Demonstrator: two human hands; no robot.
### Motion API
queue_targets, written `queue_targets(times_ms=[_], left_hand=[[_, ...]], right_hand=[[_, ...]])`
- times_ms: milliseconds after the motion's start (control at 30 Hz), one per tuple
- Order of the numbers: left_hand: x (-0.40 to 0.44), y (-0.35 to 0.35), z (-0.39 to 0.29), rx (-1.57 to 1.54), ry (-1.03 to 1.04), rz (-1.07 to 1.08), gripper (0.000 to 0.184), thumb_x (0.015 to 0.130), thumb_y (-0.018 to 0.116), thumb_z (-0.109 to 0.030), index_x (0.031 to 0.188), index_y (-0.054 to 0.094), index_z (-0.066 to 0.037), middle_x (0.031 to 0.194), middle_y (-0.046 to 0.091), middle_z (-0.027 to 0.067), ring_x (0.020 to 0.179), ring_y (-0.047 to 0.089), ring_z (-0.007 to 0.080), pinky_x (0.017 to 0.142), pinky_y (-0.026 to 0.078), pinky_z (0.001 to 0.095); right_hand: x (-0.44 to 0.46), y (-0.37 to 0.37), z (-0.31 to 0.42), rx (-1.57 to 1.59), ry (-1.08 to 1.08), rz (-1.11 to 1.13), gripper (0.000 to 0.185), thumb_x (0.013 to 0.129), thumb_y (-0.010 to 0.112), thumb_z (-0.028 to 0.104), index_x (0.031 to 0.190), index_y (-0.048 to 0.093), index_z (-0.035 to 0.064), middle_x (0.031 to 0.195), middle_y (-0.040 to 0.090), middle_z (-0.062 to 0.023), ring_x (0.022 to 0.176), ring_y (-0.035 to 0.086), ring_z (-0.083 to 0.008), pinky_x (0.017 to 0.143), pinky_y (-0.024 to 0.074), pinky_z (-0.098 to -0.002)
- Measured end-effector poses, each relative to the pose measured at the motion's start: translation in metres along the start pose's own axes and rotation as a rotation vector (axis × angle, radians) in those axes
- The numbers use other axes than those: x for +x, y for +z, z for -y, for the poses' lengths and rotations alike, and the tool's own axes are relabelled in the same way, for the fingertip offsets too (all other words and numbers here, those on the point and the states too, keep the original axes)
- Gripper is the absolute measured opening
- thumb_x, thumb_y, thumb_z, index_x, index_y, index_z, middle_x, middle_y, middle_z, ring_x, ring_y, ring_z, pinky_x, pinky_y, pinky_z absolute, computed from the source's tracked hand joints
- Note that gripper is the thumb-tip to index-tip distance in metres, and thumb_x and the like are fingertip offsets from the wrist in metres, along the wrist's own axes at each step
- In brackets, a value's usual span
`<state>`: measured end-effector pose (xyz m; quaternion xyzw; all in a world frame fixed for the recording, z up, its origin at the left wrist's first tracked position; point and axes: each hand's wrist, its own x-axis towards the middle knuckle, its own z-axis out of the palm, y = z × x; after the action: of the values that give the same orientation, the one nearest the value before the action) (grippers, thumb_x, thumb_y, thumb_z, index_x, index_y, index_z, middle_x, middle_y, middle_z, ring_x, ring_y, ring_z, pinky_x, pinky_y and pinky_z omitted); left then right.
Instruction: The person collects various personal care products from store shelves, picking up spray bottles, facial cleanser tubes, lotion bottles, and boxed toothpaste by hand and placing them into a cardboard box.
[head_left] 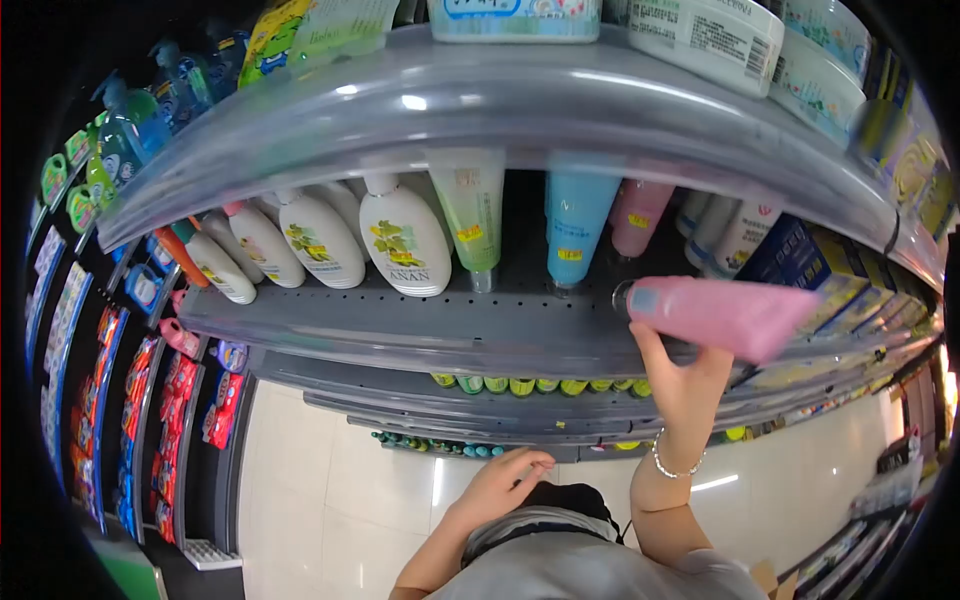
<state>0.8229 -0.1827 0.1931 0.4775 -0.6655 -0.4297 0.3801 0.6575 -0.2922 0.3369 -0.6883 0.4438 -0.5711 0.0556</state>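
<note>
My right hand [688, 385] is closed around a pink squeeze tube [725, 308], held on its side in front of the shelf edge. The tube's clear cap points left, and its flat end at the right is slightly blurred. Behind it on the shelf [400, 322], another pink tube [640, 215] stands cap down. Left of that are a blue tube [578, 225] and a green tube [470, 215], each with a yellow price sticker. Low in front of my body, my left hand [508, 482] holds nothing, its fingers loosely bent and the thumb apart.
White lotion bottles [402, 235] line the shelf's left part, and blue boxes [805, 265] sit at its right. Overhead, a clear-edged shelf [500, 95] carries tubs and packs. Racks of red packets [175, 400] stand left. Pale floor tiles [340, 470] lie below.
</note>
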Motion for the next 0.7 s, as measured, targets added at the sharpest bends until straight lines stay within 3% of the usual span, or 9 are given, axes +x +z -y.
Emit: queue_targets(times_ms=[67, 100, 167, 233, 300, 367, 433, 567, 700], left_hand=[[-0.007, -0.017, -0.011, -0.084, 0.038, 0.020, 0.015, 0.081, 0.049, -0.007, 0.094, 0.053, -0.002, 0.091, 0.058, 0.0107, 0.086, 0.055, 0.0249, 0.077, 0.042, 0.0319], [-0.011, -0.025, -0.015, -0.102, 0.172, -0.123, 0.015, 0.079, 0.051, -0.006, 0.093, 0.053, -0.002, 0.090, 0.058, 0.0103, 0.086, 0.055, 0.0244, 0.077, 0.042, 0.0324], [-0.018, -0.035, -0.006, -0.157, 0.384, -0.380, 0.028, 0.071, 0.060, -0.012, 0.096, 0.051, -0.002, 0.095, 0.055, 0.0139, 0.090, 0.053, 0.0265, 0.080, 0.040, 0.0357], [-0.020, -0.041, -0.017, -0.349, 0.535, -0.582, 0.041, 0.068, 0.065, -0.021, 0.101, 0.048, -0.003, 0.104, 0.050, 0.0180, 0.096, 0.050, 0.0294, 0.082, 0.039, 0.0383], [-0.023, -0.052, -0.029, -0.270, 0.525, -0.546, 0.051, 0.067, 0.066, -0.026, 0.105, 0.044, -0.002, 0.108, 0.046, 0.0194, 0.098, 0.048, 0.0308, 0.083, 0.038, 0.0400], [-0.028, -0.067, -0.015, -0.178, 0.571, -0.359, 0.042, 0.070, 0.064, -0.019, 0.102, 0.042, -0.001, 0.103, 0.049, 0.0177, 0.099, 0.048, 0.0301, 0.085, 0.038, 0.0402], [-0.032, -0.068, 0.002, -0.585, 0.508, -0.125, 0.030, 0.072, 0.060, -0.009, 0.095, 0.041, -0.003, 0.095, 0.052, 0.0162, 0.096, 0.050, 0.0291, 0.085, 0.039, 0.0408], [-0.048, -0.077, 0.017, -0.656, 0.399, -0.211, 0.020, 0.074, 0.055, 0.000, 0.086, 0.040, -0.004, 0.083, 0.053, 0.0127, 0.085, 0.053, 0.0252, 0.081, 0.042, 0.0393], [-0.078, -0.097, 0.041, -0.722, 0.245, -0.161, 0.019, 0.074, 0.054, 0.001, 0.086, 0.040, -0.003, 0.070, 0.050, 0.0095, 0.063, 0.051, 0.0166, 0.058, 0.045, 0.0293]], right_hand=[[-0.027, -0.004, 0.002, 0.049, -0.093, 0.034, 0.043, 0.062, 0.074, 0.013, 0.097, 0.052, -0.0003, 0.095, 0.057, -0.0116, 0.084, 0.055, -0.0247, 0.073, 0.0431, -0.0290], [-0.038, -0.004, 0.011, 0.054, -0.135, 0.062, 0.041, 0.065, 0.071, 0.017, 0.099, 0.052, 0.0026, 0.092, 0.057, -0.0096, 0.083, 0.056, -0.0240, 0.070, 0.0434, -0.0286], [-0.055, -0.004, 0.018, -0.038, -0.300, 0.498, 0.044, 0.064, 0.068, 0.025, 0.100, 0.052, 0.0052, 0.092, 0.056, -0.0065, 0.081, 0.056, -0.0225, 0.067, 0.0438, -0.0289], [-0.075, 0.010, 0.038, -0.013, -0.308, 0.585, 0.044, 0.062, 0.065, 0.027, 0.100, 0.052, 0.0071, 0.091, 0.056, -0.0038, 0.078, 0.056, -0.0199, 0.064, 0.0437, -0.0290], [-0.102, 0.031, 0.049, -0.073, -0.408, 0.722, 0.042, 0.063, 0.065, 0.025, 0.098, 0.052, 0.0069, 0.088, 0.055, -0.0038, 0.076, 0.055, -0.0175, 0.061, 0.0434, -0.0289], [-0.124, 0.045, 0.060, -0.024, -0.408, 0.785, 0.036, 0.068, 0.063, 0.026, 0.095, 0.051, 0.0063, 0.081, 0.054, -0.0054, 0.071, 0.055, -0.0195, 0.060, 0.0437, -0.0300], [-0.143, 0.056, 0.060, 0.044, -0.268, 0.933, 0.032, 0.071, 0.062, 0.027, 0.092, 0.053, 0.0056, 0.076, 0.054, -0.0069, 0.069, 0.055, -0.0221, 0.060, 0.0441, -0.0321], [-0.116, 0.048, 0.063, 0.042, -0.291, 0.892, 0.028, 0.072, 0.062, 0.028, 0.086, 0.055, 0.0048, 0.074, 0.056, -0.0085, 0.069, 0.057, -0.0245, 0.062, 0.0451, -0.0346], [-0.065, 0.033, 0.065, -0.074, -0.206, 0.417, 0.018, 0.074, 0.061, 0.019, 0.084, 0.057, 0.0039, 0.074, 0.060, -0.0086, 0.068, 0.059, -0.0230, 0.063, 0.0467, -0.0313]])
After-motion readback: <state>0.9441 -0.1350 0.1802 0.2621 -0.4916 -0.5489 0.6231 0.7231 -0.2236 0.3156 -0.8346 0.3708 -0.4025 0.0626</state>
